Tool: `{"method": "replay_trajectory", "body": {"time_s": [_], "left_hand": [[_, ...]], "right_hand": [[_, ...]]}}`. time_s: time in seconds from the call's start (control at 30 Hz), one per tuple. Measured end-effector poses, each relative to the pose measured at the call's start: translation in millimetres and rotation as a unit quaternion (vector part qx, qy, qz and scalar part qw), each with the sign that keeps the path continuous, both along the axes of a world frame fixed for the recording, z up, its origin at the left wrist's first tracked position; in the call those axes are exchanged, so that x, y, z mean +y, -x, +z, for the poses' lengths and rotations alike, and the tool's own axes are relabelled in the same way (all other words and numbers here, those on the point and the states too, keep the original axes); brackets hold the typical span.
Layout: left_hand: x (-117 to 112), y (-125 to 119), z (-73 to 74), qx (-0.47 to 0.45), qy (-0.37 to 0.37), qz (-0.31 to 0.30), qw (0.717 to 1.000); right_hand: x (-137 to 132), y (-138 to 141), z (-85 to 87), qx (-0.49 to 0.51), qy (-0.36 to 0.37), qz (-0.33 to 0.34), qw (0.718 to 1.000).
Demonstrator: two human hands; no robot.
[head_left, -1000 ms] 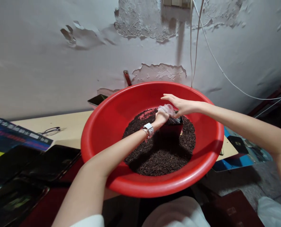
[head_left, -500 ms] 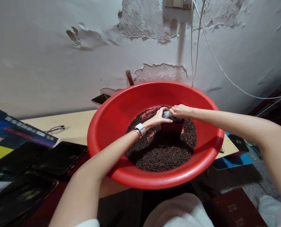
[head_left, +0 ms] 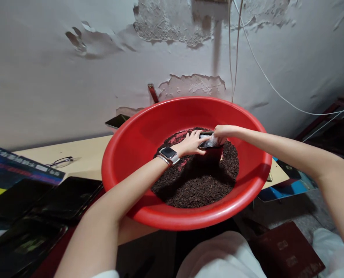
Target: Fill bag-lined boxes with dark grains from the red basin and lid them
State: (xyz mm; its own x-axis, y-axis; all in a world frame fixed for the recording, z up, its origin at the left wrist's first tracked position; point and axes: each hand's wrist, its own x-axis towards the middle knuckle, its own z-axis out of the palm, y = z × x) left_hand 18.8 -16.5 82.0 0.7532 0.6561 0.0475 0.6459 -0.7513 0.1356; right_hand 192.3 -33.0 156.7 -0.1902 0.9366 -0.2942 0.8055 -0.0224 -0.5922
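Left hand [head_left: 193,142], a watch [head_left: 169,153] on its wrist, lies open with fingers spread on top of a small dark box [head_left: 211,155]. Right hand [head_left: 222,133] is curled shut, pinching the clear plastic bag [head_left: 209,143] at the box's mouth. That box stands upright in dark granules [head_left: 195,189] inside a red basin [head_left: 125,154], which overhangs the near edge of the surface [head_left: 85,152]. Glasses [head_left: 60,160] lie toward its left edge, and 1 phone [head_left: 118,121] lies at the far edge.
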Motion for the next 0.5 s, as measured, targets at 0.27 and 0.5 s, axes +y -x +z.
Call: {"method": "replay_trajectory", "body": {"time_s": [0.27,0.5], "left_hand": [[0,-24,3.8,0.044,-0.045,-0.105,0.992],[-8,-44,4.9,0.093,-0.083,-0.081,0.989]], "right_hand": [[-54,-109,59.5,0.061,-0.205,-0.034,0.976],[-121,-232,-81.8,-0.218,-0.177,-0.149,0.948]]}}
